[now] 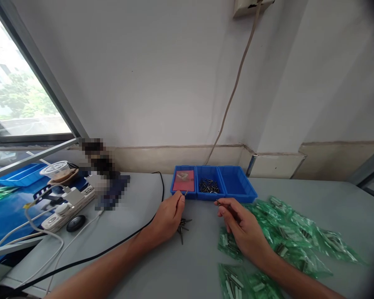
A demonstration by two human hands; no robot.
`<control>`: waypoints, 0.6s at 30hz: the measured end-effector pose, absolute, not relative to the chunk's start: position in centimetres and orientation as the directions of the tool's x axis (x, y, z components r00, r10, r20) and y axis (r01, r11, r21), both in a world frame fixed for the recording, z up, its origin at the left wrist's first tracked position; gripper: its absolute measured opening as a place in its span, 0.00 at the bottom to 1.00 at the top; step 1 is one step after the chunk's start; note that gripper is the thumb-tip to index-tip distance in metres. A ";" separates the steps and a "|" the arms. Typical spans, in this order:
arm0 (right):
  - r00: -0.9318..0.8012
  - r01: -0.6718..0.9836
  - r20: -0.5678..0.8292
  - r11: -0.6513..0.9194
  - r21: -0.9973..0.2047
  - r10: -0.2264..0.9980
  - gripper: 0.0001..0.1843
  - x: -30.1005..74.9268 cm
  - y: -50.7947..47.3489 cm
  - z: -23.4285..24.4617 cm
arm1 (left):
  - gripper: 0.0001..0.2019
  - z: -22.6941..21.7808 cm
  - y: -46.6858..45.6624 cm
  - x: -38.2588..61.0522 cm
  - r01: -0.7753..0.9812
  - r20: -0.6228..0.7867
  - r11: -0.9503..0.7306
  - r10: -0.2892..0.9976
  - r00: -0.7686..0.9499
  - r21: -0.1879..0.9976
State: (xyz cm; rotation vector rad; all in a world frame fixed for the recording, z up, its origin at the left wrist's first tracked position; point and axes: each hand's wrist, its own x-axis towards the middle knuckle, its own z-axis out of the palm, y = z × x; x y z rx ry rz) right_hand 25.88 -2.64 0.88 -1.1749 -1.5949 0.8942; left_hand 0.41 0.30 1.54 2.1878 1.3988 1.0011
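Observation:
My left hand is closed, with the tip of a thin metal piece poking out past the thumb. Under its edge lies a small pile of thin metal pieces on the table, partly hidden by the hand. My right hand pinches a tiny dark metal piece between thumb and fingertips; its exact kind is too small to make out. Just beyond both hands stands a blue three-compartment tray. A pink card with a clear packet lies in its left compartment, and many small metal pieces fill the middle one.
Several green plastic bags of metal parts spread across the right side, partly beneath my right forearm. A black cable crosses the table at left. Further left are a black mouse-like object, a white power strip and a lidded cup.

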 end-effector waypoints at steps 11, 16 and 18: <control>-0.106 0.266 0.243 0.263 -0.927 0.964 0.16 25.8 -2.5 1.3 | 0.20 0.6 0.9 0.2 0.613 0.321 -0.472 0.881 0.347 0.633; -0.127 0.277 0.231 0.258 -0.925 0.965 0.16 25.9 -2.4 1.1 | 0.16 0.8 0.7 0.2 0.590 0.319 -0.462 0.886 0.336 0.663; -0.127 0.283 0.228 0.255 -0.924 0.965 0.16 25.9 -2.4 1.1 | 0.15 1.1 0.6 0.3 0.569 0.313 -0.436 0.899 0.305 0.697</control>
